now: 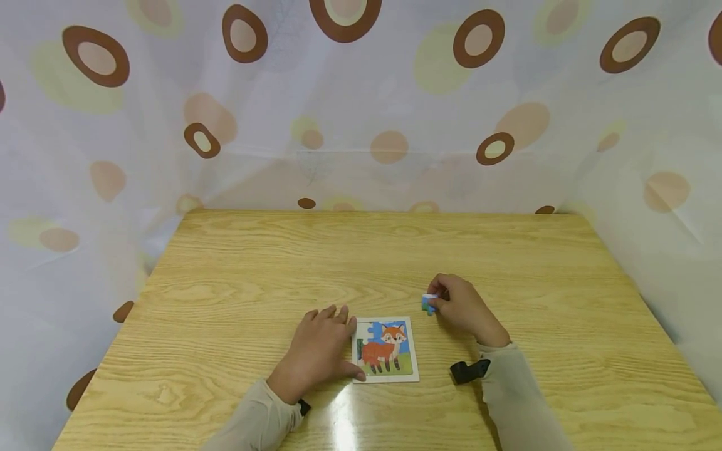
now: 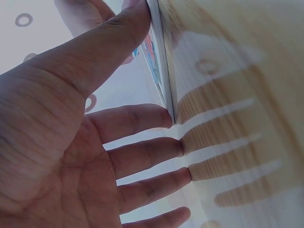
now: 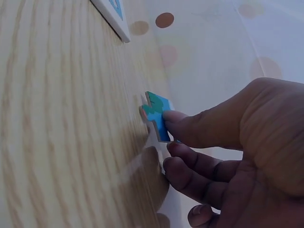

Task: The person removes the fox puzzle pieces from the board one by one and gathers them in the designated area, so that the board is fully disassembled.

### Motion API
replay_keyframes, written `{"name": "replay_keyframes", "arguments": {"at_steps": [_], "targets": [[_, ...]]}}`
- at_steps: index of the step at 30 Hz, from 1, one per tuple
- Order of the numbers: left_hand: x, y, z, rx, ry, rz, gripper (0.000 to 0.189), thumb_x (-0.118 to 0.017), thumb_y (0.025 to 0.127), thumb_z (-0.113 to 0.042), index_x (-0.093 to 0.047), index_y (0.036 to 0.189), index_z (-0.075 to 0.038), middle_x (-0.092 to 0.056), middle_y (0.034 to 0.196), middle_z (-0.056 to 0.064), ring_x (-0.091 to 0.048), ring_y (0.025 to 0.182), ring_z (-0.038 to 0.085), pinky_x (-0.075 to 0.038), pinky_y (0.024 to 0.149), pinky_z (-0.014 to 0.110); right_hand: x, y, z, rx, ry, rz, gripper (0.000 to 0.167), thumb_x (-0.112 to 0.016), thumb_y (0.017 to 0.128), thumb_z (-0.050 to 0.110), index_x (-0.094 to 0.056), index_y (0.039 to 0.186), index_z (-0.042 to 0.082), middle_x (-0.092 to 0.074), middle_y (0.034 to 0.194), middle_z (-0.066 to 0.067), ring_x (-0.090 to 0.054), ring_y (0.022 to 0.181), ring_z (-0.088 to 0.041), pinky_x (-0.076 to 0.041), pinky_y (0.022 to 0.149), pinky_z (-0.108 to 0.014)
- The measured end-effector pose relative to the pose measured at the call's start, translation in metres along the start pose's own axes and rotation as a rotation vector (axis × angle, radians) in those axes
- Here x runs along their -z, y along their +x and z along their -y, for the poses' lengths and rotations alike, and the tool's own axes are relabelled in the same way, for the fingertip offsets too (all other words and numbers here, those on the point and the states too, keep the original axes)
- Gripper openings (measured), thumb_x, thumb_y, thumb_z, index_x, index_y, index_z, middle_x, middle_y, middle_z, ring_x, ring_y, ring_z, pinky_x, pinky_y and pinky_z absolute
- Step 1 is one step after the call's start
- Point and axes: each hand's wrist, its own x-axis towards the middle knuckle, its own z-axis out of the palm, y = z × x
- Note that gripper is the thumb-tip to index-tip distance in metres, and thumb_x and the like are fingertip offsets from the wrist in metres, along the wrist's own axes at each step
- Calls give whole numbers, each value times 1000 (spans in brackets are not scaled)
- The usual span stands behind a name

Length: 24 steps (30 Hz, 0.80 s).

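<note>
A square fox puzzle in a white frame (image 1: 415,366) lies flat on the wooden table. Its picture has a pale unfilled spot in the upper left corner. My left hand (image 1: 318,352) rests beside the frame, its thumb on the near left corner and its index fingertip against the left side; the left wrist view shows the fingers (image 2: 145,151) straight and spread. To the right of the frame, my right hand (image 1: 464,308) pinches a blue and green puzzle piece (image 3: 156,114) between thumb and fingers, just above the table. Part of the piece is hidden by the thumb.
The wooden table (image 1: 254,263) reaches back to a white curtain (image 1: 350,81) with brown and beige spots, which also hangs along both sides. A black strap (image 1: 470,372) sits at my right wrist.
</note>
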Motion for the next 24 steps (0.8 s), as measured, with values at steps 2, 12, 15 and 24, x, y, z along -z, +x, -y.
{"name": "replay_keyframes", "arguments": {"at_steps": [2,12,15,24], "targets": [[0,0,0,-1,-2,-1,98,-79,69,-76,-64,142,-11,-55,150,15,-51,138,36,-43,109,54,-1,1,0,11,-7,-4,5,-70,95,-2,-65,96,-2,-63,90,-9,-55,79,-21,-48,73,-38],[-2,0,2,-7,6,-9,99,-78,69,-76,-64,143,-12,-55,150,14,-51,138,36,-43,109,54,-5,1,1,-27,-70,-25,7,-70,94,-3,-66,98,1,-57,94,-12,-54,83,-25,-49,77,-42],[-2,1,2,-7,13,-10,99,-78,69,-77,-64,143,-12,-55,150,14,-51,138,36,-43,109,54,-6,1,0,-33,-81,-32,8,-70,93,-4,-65,99,1,-58,96,-13,-56,86,-26,-51,80,-44],[-4,1,3,-8,16,-12,100,-78,69,-77,-64,142,-12,-56,149,14,-52,138,36,-43,109,54,-8,2,3,-28,-75,-46,4,-67,97,1,-66,100,1,-56,93,-11,-53,82,-24,-48,75,-41]]}}
